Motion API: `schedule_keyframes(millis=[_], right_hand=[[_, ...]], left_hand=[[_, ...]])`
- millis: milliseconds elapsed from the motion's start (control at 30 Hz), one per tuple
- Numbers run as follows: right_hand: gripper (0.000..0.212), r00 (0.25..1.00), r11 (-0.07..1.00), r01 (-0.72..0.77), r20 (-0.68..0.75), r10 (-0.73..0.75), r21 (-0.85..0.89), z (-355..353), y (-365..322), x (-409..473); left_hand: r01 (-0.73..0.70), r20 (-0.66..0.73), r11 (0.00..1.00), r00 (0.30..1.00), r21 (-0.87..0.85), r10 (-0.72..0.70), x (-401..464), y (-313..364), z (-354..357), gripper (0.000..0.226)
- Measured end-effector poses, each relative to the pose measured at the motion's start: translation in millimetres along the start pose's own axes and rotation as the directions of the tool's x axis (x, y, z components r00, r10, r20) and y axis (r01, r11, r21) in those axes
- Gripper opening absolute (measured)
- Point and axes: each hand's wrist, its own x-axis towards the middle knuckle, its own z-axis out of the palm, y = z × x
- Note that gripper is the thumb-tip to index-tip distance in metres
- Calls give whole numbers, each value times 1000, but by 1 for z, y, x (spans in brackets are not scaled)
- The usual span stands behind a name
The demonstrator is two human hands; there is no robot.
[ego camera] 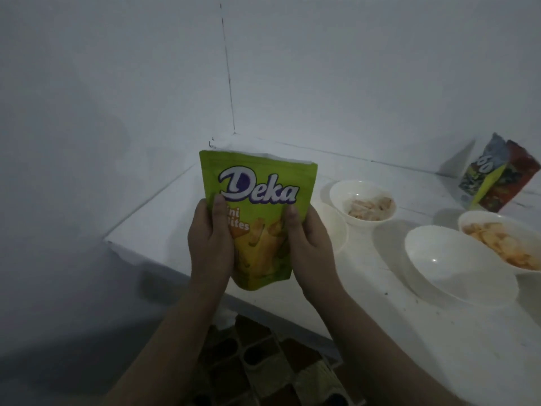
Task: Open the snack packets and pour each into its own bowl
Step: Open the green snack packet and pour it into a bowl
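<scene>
1 green Deka packet (pixel 257 218) held upright over the counter (pixel 409 332) edge, both hands on it. Left hand (pixel 209 247) grips its left side, right hand (pixel 310 244) its right side; fingers wrapped behind, thumbs on front. 4 white bowls: 1 w/ pale snacks (pixel 363 202), 1 w/ orange chips (pixel 503 241), 1 empty (pixel 459 265), 1 partly hidden behind right hand (pixel 333 227). 1 more packet, multicoloured (pixel 497 177), stands at far right by the wall.

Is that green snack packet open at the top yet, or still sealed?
Open, it seems: the green packet's top edges gape apart, showing pale lining. Both hands, left and right, hold it upright.
</scene>
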Motion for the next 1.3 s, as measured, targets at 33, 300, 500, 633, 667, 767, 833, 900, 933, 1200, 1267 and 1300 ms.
schedule_keyframes(millis=[33, 300, 500, 633, 667, 767, 833, 900, 933, 1200, 1267, 1300], right_hand=[[35, 1000, 1000, -3, -23, 3, -7, 12, 4, 5], [48, 970, 958, -184, -120, 213, 219, 73, 33, 36], [54, 931, 882, -205, -193, 309, 424, 96, 45, 52], [43, 933, 912, -173, -235, 272, 371, 106, 59, 61], [39, 936, 936, -170, -245, 251, 309, 109, 62, 63], [31, 948, 975, -174, -243, 204, 140, 113, 61, 66], [26, 953, 980, -190, -227, 198, 60, 112, 58, 71], [22, 958, 979, -205, -207, 198, -12, 113, 53, 78], [21, 958, 975, -218, -203, 205, -45, 113, 52, 83], [32, 968, 959, -229, -137, 208, -167, 111, 36, 105], [37, 966, 949, -250, -122, 230, -193, 108, 33, 108], [38, 966, 946, -252, -113, 233, -203, 107, 32, 108]], left_hand=[[-4, 27, 1000, 1000, 0, 4, 12, -4, -5, 23], [26, 312, 1000, 950, 0, -24, 92, -50, -22, 35], [27, 353, 958, 926, 286, -132, 124, -68, -1, 87], [64, 384, 958, 907, 280, -173, 132, -73, 6, 55], [79, 416, 966, 891, 246, -179, 133, -76, 7, 45], [114, 532, 977, 825, 178, -193, 139, -77, 4, 30], [217, 596, 972, 770, 88, -226, 146, -68, -1, 27], [262, 637, 965, 738, 35, -223, 156, -60, -4, 30], [249, 658, 968, 726, 22, -202, 162, -58, -4, 30], [214, 770, 971, 599, 111, -220, 181, -42, -3, 22], [197, 793, 972, 568, 129, -220, 184, -39, -4, 25], [180, 802, 974, 558, 135, -215, 186, -38, -4, 24]])
